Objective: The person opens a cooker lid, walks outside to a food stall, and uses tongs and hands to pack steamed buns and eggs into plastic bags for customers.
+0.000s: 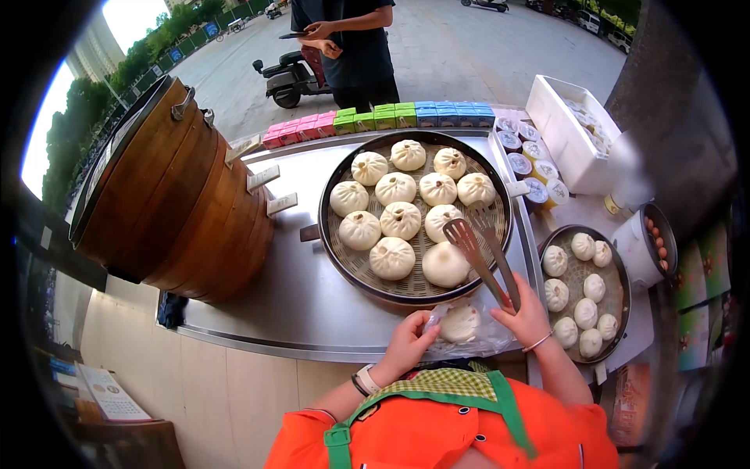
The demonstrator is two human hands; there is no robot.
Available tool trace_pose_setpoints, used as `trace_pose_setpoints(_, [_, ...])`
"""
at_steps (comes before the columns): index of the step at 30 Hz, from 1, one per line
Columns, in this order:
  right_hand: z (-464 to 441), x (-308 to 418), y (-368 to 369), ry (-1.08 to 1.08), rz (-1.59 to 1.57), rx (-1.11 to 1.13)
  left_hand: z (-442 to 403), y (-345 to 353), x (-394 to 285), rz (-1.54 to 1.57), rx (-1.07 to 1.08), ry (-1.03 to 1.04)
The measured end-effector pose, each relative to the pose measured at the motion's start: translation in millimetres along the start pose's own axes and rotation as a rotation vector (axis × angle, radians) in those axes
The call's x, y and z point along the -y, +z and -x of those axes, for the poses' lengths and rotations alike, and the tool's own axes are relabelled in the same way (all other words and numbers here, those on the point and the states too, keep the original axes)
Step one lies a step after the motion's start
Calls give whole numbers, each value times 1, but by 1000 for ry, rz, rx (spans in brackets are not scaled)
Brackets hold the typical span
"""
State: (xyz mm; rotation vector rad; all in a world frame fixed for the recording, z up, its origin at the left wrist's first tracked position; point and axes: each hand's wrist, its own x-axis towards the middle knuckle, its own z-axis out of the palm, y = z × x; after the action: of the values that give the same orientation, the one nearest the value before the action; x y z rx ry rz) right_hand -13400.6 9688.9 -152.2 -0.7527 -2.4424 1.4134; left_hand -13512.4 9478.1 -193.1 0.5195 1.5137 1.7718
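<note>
My left hand (406,341) is closed on the edge of a clear plastic bag (500,336), which has a steamed bun (460,323) inside. In my right hand (530,314) is a pair of metal tongs (486,272), and its fingers are also close to the bag's right side; whether they grip it I cannot tell. The tongs' slotted ends point over a round steamer tray (361,266) holding several pleated buns (401,220). At the tray's near edge lies a smoother bun (445,264), just left of the tongs.
Tall stacked wooden steamers (172,203) stand at the left. Small pink, green and blue cartons (383,117) line the counter's far edge. To the right are sealed cups (537,191), a white foam box (562,148), a smaller bun tray (574,305) and a pot of eggs (637,250). A person (355,55) stands opposite.
</note>
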Motion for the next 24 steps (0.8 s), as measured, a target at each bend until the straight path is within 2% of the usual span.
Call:
trace_pose_setpoints(3, [0, 4, 2, -46, 143, 6, 4, 1, -1, 51, -17, -27])
trace_pose_setpoints(7, [-1, 4, 6, 1, 163, 25, -1, -4, 3, 78, -4, -47])
trace_pose_setpoints(9, [-1, 5, 6, -52, 220, -7, -2, -7, 6, 68, 9, -52])
trace_pose_setpoints(13, [-1, -8, 10, -42, 147, -40, -3, -10, 3, 52, 28, -60])
trace_pose_setpoints(24, [-3, 11, 14, -70, 326, 73, -6, -13, 6, 67, 19, -42])
